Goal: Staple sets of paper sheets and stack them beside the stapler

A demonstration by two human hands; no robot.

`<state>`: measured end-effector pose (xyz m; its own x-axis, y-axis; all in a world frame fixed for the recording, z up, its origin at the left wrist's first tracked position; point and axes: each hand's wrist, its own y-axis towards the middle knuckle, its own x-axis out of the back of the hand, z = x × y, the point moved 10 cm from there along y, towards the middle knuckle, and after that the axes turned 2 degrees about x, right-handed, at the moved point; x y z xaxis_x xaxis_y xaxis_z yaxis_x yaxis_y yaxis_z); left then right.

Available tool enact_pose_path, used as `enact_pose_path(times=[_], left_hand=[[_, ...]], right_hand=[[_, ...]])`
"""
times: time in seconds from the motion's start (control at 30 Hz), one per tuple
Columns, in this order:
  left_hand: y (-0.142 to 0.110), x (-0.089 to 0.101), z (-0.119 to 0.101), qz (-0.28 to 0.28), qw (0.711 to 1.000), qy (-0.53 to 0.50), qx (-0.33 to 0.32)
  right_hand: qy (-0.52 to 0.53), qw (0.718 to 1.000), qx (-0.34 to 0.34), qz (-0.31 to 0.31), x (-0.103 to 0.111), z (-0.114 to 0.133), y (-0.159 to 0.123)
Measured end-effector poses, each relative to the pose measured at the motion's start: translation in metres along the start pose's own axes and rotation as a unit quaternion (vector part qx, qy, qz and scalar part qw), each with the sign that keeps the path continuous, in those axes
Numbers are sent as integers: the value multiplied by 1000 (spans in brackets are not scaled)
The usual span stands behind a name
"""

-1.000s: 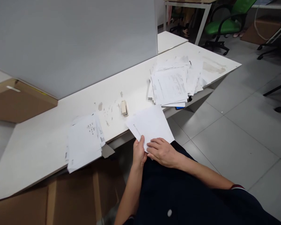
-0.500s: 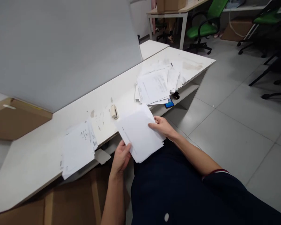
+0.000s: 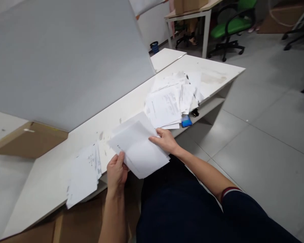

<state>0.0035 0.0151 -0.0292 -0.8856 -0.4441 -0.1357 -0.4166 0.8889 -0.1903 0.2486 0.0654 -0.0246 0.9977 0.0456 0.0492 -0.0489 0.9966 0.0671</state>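
A thin stack of white paper sheets (image 3: 139, 148) is held in front of me, at the near edge of the white desk. My left hand (image 3: 117, 170) grips its left edge, thumb on top. My right hand (image 3: 165, 140) pinches the right edge, fingers underneath. The sheets are slightly fanned, with small print by the left edge. Left of my hands, a paper pile (image 3: 83, 172) overhangs the desk's front edge. Beyond my right hand lies a larger, messy heap of printed papers (image 3: 164, 104). The stapler seen earlier is hidden behind the held sheets.
A grey panel (image 3: 73, 60) stands along the back of the white desk (image 3: 43, 172). A cardboard box (image 3: 32, 138) is at the far left, with more cardboard (image 3: 78, 219) below the desk. A blue-screened phone (image 3: 186, 120) sits on the shelf underneath. Green chairs (image 3: 233, 27) stand behind.
Both hands have moved left with the sheets, which now cover the stapler. The sheets have fanned apart a little at the top. My view has shifted slightly.
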Motion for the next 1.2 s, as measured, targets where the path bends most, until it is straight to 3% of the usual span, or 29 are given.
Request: enact_pose_path(times=[0.1,0.27,0.43,0.57,0.83,0.97,1.2], left_hand=[[13,-10,1,8,1000,5,21],[25,-7,-7,-20,1000,14,19],[22,1,-20,-76,996,46,-25],[15,9,-22,-79,995,48,-49],[24,37,-20,-49,997,-27,-47],[35,25,-10,-15,998,-57,-18],[37,7,3,9,997,-66,23]], right_hand=[[34,999,-15,38,-2,-8,14],[31,996,-49,69,-9,-2,24],[18,995,-62,76,-18,5,28],[-19,994,-70,77,-23,-1,29],[-35,997,-52,52,-1,2,26],[26,985,-112,128,-17,-4,22],[-114,977,-82,163,-40,3,19]])
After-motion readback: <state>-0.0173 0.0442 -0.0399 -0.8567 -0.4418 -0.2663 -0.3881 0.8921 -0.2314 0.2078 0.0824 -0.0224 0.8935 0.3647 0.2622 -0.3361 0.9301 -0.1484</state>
